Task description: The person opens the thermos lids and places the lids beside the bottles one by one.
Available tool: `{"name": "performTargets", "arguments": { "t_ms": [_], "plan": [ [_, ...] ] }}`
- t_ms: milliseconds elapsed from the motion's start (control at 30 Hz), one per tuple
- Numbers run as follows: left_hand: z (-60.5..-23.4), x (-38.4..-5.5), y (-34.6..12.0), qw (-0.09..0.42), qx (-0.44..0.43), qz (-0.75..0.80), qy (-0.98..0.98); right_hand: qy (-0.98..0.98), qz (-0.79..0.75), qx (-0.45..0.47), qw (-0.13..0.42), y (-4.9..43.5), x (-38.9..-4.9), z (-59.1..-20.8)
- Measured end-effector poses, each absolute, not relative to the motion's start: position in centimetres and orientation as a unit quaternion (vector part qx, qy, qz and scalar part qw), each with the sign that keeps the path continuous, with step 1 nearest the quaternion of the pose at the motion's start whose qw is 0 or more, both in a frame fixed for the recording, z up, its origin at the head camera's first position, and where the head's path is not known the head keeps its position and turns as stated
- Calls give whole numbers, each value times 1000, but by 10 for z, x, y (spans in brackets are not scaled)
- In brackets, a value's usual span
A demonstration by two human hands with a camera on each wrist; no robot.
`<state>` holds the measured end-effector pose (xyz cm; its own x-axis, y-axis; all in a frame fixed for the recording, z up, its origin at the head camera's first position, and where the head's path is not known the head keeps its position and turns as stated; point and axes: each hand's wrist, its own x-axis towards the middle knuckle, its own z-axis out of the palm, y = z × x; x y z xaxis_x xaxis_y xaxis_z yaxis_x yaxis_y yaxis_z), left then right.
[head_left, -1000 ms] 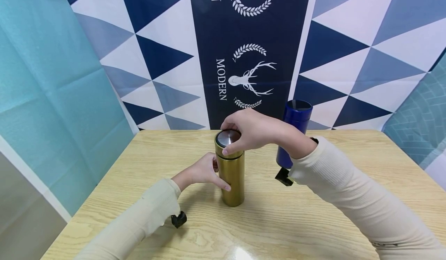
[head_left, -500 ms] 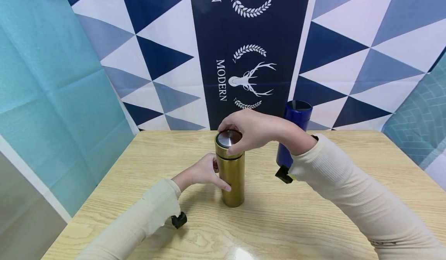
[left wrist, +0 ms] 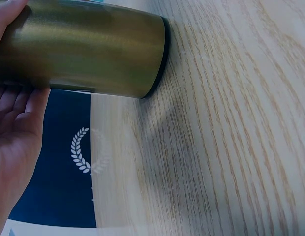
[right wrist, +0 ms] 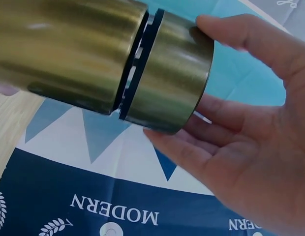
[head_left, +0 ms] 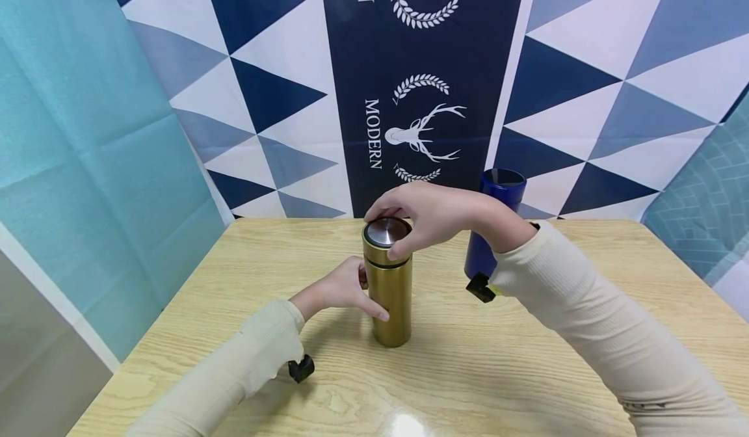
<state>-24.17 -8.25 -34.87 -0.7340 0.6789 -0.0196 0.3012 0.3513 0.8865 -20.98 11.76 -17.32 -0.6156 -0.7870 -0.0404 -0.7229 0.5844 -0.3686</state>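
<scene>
A gold vacuum flask (head_left: 393, 304) stands upright on the table in the head view. My left hand (head_left: 345, 286) grips its body from the left, thumb across the front; the left wrist view shows the flask's base (left wrist: 137, 54) on the wood. From above, my right hand (head_left: 435, 212) holds the lid (head_left: 386, 234), thumb at the near side and fingers at the far side. The lid has a shiny silver top. In the right wrist view a narrow gap with a dark ring (right wrist: 142, 64) shows between lid and body.
Behind my right forearm stands a dark blue cylindrical flask (head_left: 503, 195), partly hidden, its top dark inside. The wooden table (head_left: 234, 281) ends at a patterned cloth backdrop (head_left: 281, 99). A turquoise cloth (head_left: 88, 138) hangs at the left.
My right hand has twisted on the lid: the thumb slid right along the near side and the fingers shifted left at the far side. My left hand and the flask body have stayed put.
</scene>
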Motion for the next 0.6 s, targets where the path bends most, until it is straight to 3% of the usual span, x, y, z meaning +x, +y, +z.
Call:
{"name": "performTargets", "arguments": {
  "t_ms": [600],
  "plan": [
    [-348,-241,-83,195,318,478,795,835,-208,-475,184,119,-224,-174]
  ]
}}
